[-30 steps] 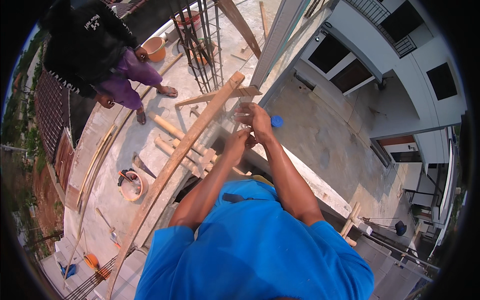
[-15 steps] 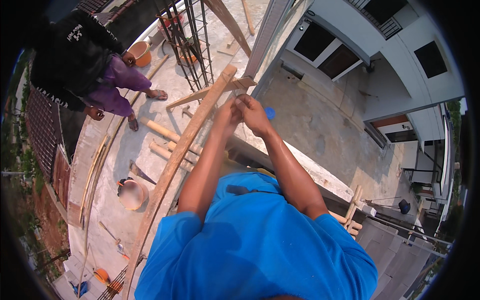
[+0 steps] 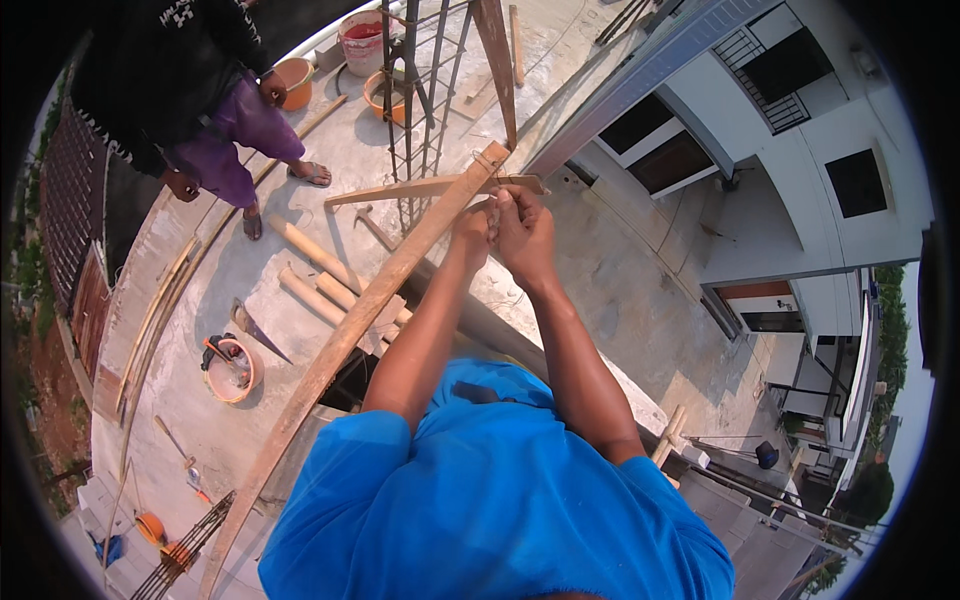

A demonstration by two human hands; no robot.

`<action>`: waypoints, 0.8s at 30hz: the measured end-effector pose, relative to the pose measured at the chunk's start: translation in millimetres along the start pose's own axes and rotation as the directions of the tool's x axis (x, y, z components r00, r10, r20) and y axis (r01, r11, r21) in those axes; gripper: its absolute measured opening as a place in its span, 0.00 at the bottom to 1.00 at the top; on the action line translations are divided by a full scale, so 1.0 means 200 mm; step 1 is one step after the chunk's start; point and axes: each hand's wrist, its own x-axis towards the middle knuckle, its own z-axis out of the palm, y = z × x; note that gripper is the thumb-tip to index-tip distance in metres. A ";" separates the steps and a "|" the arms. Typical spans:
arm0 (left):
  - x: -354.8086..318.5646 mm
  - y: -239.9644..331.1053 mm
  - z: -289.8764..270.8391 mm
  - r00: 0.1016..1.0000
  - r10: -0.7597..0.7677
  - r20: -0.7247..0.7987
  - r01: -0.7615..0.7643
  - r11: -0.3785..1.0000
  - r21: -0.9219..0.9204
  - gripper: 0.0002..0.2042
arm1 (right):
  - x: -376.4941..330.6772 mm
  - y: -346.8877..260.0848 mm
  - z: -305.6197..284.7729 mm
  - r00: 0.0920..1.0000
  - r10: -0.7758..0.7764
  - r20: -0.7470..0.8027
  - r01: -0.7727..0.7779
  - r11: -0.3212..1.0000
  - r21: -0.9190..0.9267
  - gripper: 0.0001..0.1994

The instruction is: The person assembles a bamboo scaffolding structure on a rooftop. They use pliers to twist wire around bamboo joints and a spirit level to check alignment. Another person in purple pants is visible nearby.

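Together, left hand [image 3: 474, 232], right hand [image 3: 526, 234], near plank [image 3: 405, 262]

The bare left hand [image 3: 474, 232] and bare right hand [image 3: 526, 235] meet, fingers bent, near the upper end of a long brown wooden plank [image 3: 422, 245]; anything pinched there is too small to tell. Left of the plank, a steel-headed claw hammer [image 3: 377, 230] lies on grey concrete.

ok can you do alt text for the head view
A person in a blue shirt holds their left hand and right hand close together beside a long wooden plank; anything pinched is too small to identify. A co-worker in purple trousers stands upper left on a concrete slab; a white building is at right.
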 end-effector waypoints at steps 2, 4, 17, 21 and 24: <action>-0.01 0.01 0.02 0.992 -0.097 -0.076 0.093 0.994 -0.053 0.13 | 0.00 -0.08 0.04 1.000 0.011 -0.017 -0.010 0.997 0.073 0.13; -0.04 -0.01 0.05 0.984 -0.018 -0.178 0.004 0.997 -0.079 0.12 | 0.02 -0.15 0.05 0.997 0.078 -0.005 -0.077 0.989 0.127 0.13; 0.01 -0.07 0.16 0.851 0.322 -0.416 -0.104 0.878 0.468 0.16 | 0.12 -0.28 0.15 0.991 0.083 0.103 -0.092 0.992 0.086 0.15; 0.08 -0.11 0.17 0.827 0.435 -0.357 -0.375 0.899 0.227 0.19 | 0.17 -0.29 0.20 0.984 0.076 0.159 -0.068 0.996 -0.055 0.15; 0.11 -0.18 0.04 0.819 0.570 -0.058 -0.309 0.525 0.793 0.25 | 0.15 -0.32 0.24 0.974 0.017 0.224 0.020 0.987 -0.158 0.15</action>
